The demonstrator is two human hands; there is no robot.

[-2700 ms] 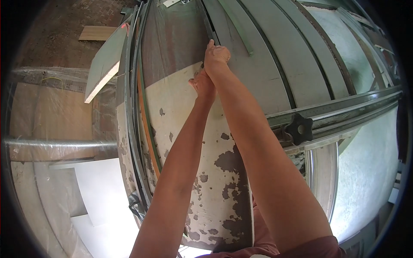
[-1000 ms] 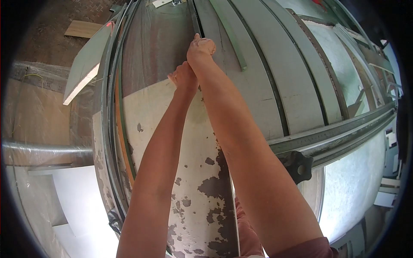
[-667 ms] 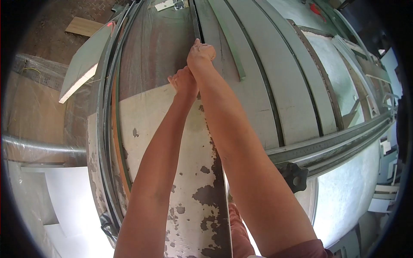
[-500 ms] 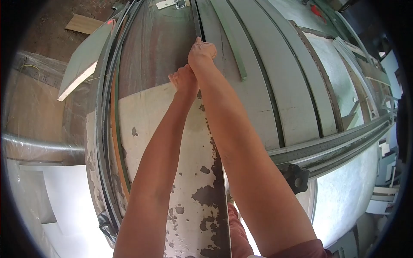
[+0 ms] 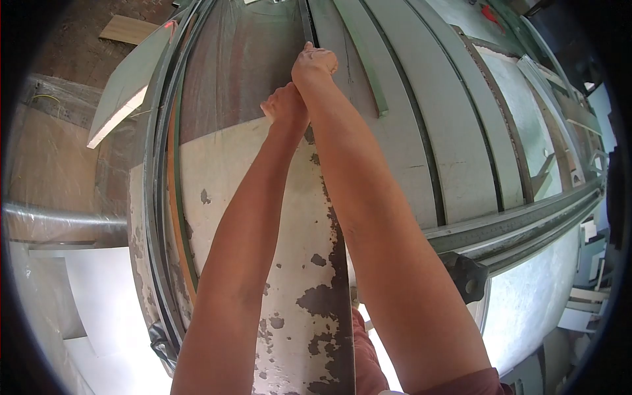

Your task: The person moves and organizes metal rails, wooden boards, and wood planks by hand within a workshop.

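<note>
Both arms reach forward over a long machine table. My right hand [image 5: 315, 64] is closed at the dark lengthwise strip [image 5: 307, 23] near the top centre; what its fingers hold is hidden. Just behind it and to the left, my left hand [image 5: 285, 104] is also closed, close against the right wrist, with its grip hidden. Below the hands lies a pale board [image 5: 230, 171] with chipped dark patches along its right edge. A clear plastic-like sheet [image 5: 230, 72] covers the surface ahead and left. To the right lies a narrow green strip [image 5: 365, 62].
Grooved grey panels [image 5: 447, 145] fill the right side, ending at a metal rail [image 5: 520, 227] with a black knob [image 5: 467, 278]. Metal rails [image 5: 153, 164] run along the left. Beyond them are a tilted panel [image 5: 128, 85] and a wooden board [image 5: 128, 29].
Both hands have moved slightly farther forward, toward the top of the view. The grooved panels and knob appear shifted a little to the right.
</note>
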